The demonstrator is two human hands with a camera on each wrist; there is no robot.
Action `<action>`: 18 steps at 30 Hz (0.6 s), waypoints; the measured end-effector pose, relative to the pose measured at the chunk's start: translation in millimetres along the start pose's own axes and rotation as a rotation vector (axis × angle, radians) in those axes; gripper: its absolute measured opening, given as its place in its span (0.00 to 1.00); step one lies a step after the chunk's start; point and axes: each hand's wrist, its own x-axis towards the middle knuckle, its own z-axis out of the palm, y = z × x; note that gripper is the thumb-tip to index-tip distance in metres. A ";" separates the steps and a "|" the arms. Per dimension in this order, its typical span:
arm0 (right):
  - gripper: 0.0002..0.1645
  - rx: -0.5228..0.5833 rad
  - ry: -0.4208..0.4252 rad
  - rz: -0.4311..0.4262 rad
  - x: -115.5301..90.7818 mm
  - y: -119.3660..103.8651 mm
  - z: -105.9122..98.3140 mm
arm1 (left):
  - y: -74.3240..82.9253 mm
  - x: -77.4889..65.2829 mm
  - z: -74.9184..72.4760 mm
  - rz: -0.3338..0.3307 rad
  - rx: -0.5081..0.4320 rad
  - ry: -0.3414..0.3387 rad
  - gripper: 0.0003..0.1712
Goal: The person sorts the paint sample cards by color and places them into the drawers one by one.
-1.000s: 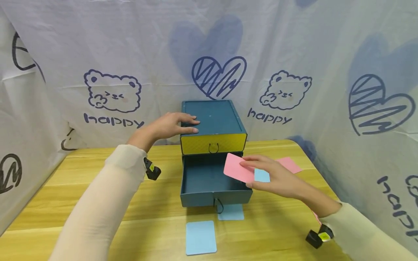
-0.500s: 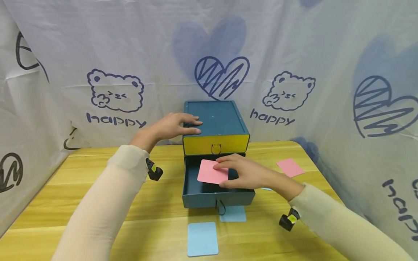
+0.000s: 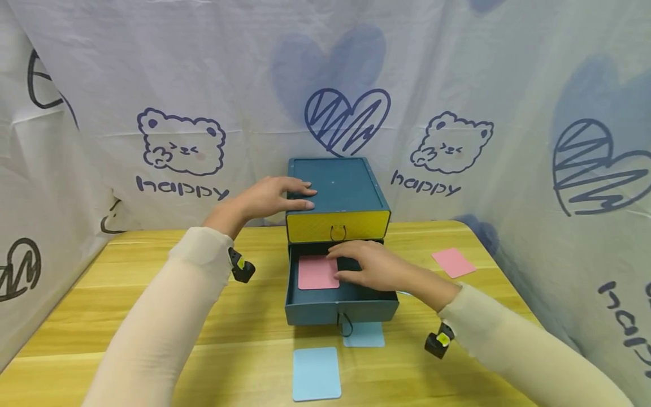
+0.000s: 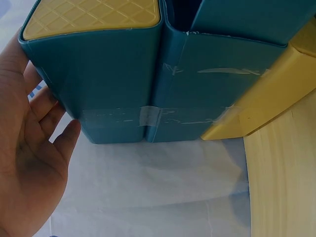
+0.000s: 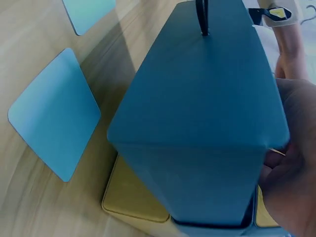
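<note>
A blue cabinet [image 3: 338, 183] with a yellow top drawer front [image 3: 315, 227] stands on the table, its blue middle drawer [image 3: 310, 312] pulled out. Inside that drawer lies a pink square card [image 3: 315, 274] with rounded corners. My right hand [image 3: 383, 270] is low over the drawer, fingers relaxed, fingertips right at the card's right edge. On the cabinet's top left edge rests my left hand [image 3: 267, 198], fingers straight. The left wrist view shows that left hand [image 4: 29, 148] along the cabinet's side. From the right wrist, the drawer mostly hides my right hand [image 5: 294, 168].
A light blue card [image 3: 316, 374] lies on the wooden table [image 3: 239, 339] in front, another blue card [image 3: 367, 334] partly under the open drawer. A second pink card [image 3: 454, 263] is to the right. A printed curtain [image 3: 264, 90] hangs behind the cabinet.
My right hand has moved left with the pink card, down into the open drawer, and the card now lies there with the fingers loosened. My left hand has stayed on the cabinet.
</note>
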 end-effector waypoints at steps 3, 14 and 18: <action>0.26 0.038 0.033 0.028 -8.8 2.7 -5.2 | 0.9 -0.4 0.2 0.000 -0.005 -0.004 0.31; 0.27 0.174 0.116 0.151 -53.9 29.6 -19.8 | -0.5 -0.7 -0.5 0.001 -0.007 -0.009 0.31; 0.28 0.206 0.159 0.196 -71.4 45.3 -23.7 | -0.5 0.0 0.0 0.005 -0.009 -0.009 0.31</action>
